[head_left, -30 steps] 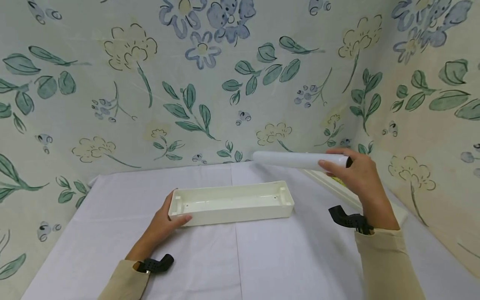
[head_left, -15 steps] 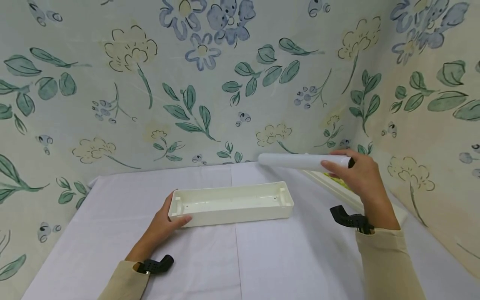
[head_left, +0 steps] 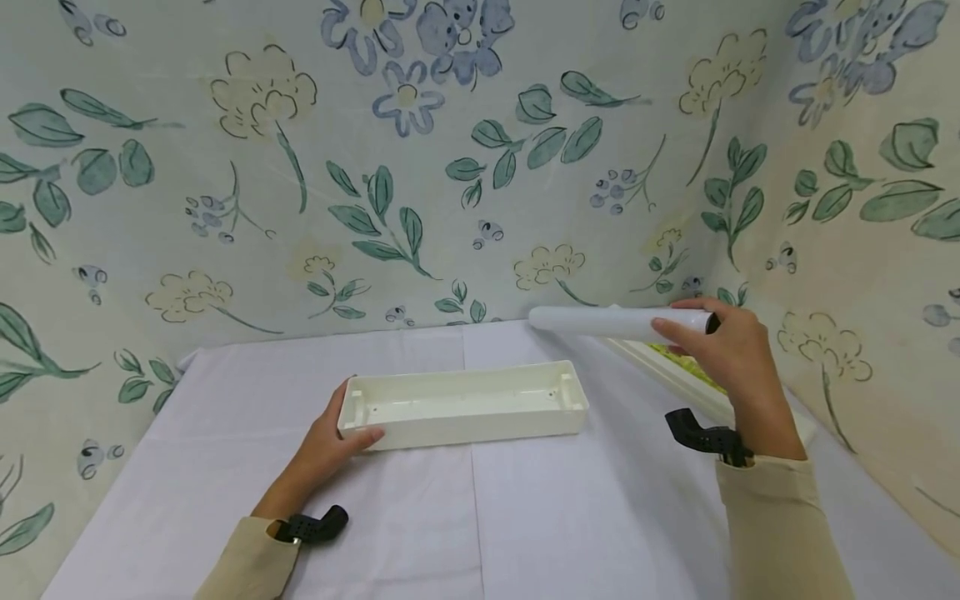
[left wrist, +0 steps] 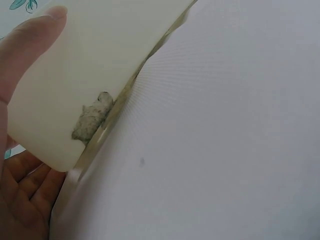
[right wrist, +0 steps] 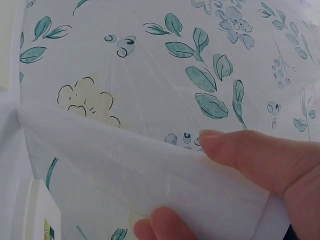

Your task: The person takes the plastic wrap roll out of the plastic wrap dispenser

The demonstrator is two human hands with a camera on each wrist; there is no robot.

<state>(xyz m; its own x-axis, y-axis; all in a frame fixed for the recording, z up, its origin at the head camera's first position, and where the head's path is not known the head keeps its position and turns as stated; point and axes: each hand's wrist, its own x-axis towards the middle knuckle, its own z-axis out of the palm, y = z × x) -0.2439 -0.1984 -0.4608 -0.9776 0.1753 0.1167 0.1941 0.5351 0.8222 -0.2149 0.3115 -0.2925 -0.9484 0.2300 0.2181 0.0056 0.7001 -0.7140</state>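
My left hand (head_left: 330,442) grips the left end of a long, cream-coloured open plastic box (head_left: 472,432), thumb on its front wall. Inside, the box shows a bare glossy floor. In the left wrist view, a grey-green worn patch (left wrist: 92,120) marks the wall of this box near its lower edge. My right hand (head_left: 723,350) holds a smooth white roll (head_left: 592,322) by its right end, thumb in front and fingers behind. The roll lies nearly level in the head view, to the upper right of the box, with a dark opening at the held end.
Behind the right hand, a long whitish piece (head_left: 667,372) with a yellow-green area (head_left: 690,364) lies slanted along the right side, partly hidden by the roll and the arm. A white cloth (head_left: 562,517) covers the table. Floral sheets (head_left: 420,208) stand behind and at right.
The right hand has shifted slightly to the right with the roll, uncovering a little more of the yellow-green area. The left hand and the box have stayed in place.
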